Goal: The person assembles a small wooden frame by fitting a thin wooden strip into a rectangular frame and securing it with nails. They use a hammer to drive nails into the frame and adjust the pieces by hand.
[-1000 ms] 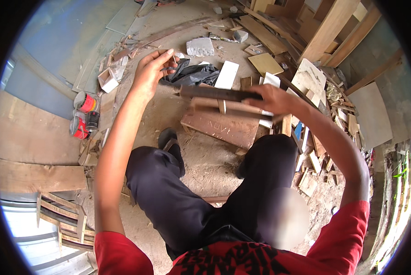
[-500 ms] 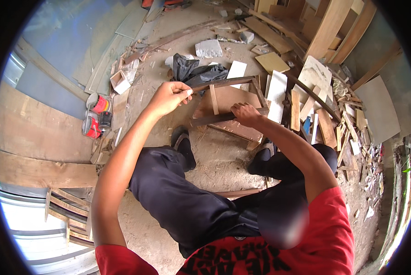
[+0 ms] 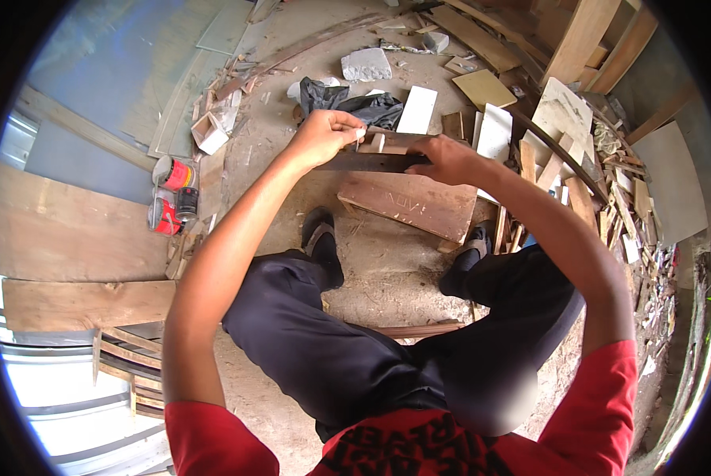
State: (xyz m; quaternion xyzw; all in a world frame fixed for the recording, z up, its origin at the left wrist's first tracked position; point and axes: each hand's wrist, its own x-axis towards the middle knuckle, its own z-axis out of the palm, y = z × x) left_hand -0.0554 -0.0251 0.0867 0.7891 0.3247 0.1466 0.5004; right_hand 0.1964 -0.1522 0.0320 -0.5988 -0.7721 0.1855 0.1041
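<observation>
A dark brown wooden frame with a pale crosspiece hangs in front of me, seen nearly edge-on above the floor. My right hand is closed round its right part, the fingers over the near bar. At the far left end, my left hand has thumb and fingers pinched together on the frame; a pale spot shows at the thumb tip, and I cannot tell what it is. Beneath the frame a reddish-brown wooden box with pale marks on its side rests on the floor between my feet.
Paint cans stand at the left beside a small open box. Farther off lie a black plastic bag and a pale block. Scrap boards are heaped at the right. A wooden strip lies between my legs.
The wooden frame has tilted from showing its open middle to nearly edge-on and risen off the box. My left hand has moved right and away from me; my right hand has also moved up.
</observation>
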